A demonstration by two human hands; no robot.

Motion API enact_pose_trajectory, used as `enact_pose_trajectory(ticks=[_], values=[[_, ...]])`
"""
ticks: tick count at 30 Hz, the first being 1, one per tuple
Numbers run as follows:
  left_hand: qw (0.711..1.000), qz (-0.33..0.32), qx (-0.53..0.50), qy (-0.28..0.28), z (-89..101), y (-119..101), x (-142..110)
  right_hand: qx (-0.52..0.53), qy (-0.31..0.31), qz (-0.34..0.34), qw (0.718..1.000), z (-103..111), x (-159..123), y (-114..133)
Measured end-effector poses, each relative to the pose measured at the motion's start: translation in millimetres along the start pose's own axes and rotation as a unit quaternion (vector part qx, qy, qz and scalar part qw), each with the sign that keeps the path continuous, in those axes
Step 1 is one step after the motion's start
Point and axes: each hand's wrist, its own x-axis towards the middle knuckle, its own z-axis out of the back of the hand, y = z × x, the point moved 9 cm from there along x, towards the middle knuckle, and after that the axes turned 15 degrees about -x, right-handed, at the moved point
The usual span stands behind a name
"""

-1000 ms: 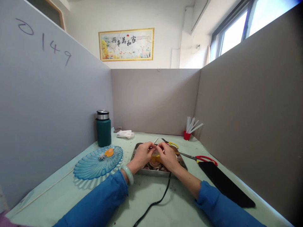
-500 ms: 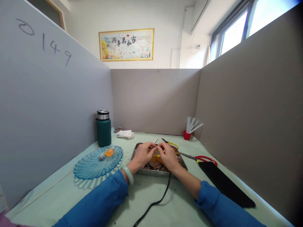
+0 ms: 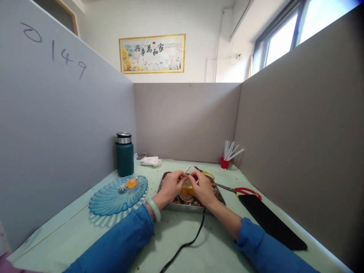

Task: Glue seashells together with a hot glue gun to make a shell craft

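My left hand (image 3: 173,185) and my right hand (image 3: 201,186) meet over a metal tray (image 3: 184,207), fingertips pinched close together. What they pinch is too small and too covered to make out. Beneath them the tray holds several brownish, shell-like pieces (image 3: 187,198) and something orange-yellow (image 3: 189,190). A thin white stick (image 3: 187,168) shows just beyond my fingertips. Yellow-handled scissors (image 3: 208,174) lie behind the tray. Red-handled scissors (image 3: 247,192) rest at its right, their blades pointing toward it.
A blue scalloped glass plate (image 3: 108,199) at left bears an orange piece and a small grey one. Behind it stands a green bottle (image 3: 124,159). White packets (image 3: 150,161), a red cup (image 3: 224,163) of white sticks, a black strip (image 3: 273,222) and a black cable (image 3: 189,244) surround the tray.
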Motion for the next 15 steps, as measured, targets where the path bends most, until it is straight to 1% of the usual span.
enact_pose_trajectory(ticks=[6,11,15], values=[[1.0,0.0,-0.009,0.001,-0.1,0.6,0.0,-0.006,-0.003,0.02,1.0,0.7,-0.3,3.8],[1.0,0.008,-0.022,-0.005,0.0,3.7,-0.4,-0.009,0.0,0.018,1.0,0.5,-0.4,3.4],[1.0,0.002,-0.023,0.0,-1.1,2.6,0.0,-0.015,0.0,0.017,1.0,1.0,-0.5,3.4]])
